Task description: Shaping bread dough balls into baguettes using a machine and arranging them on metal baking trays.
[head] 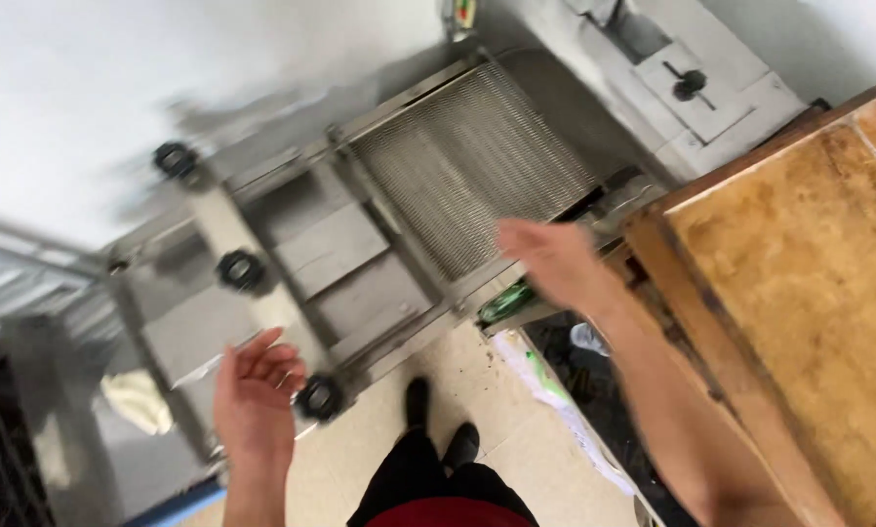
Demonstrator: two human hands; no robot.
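Steel conveyor machine [360, 244] with mesh belt [472, 166] before me: my left hand [255, 390], open and empty, hovers beside a black knob [319, 397], my right hand [555, 262], grip wide, holding nothing, over the belt's end beside the wooden desk [799, 283].

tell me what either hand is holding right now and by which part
Nothing is held: the left hand is open beside a black knob, the right hand open over the mesh belt.
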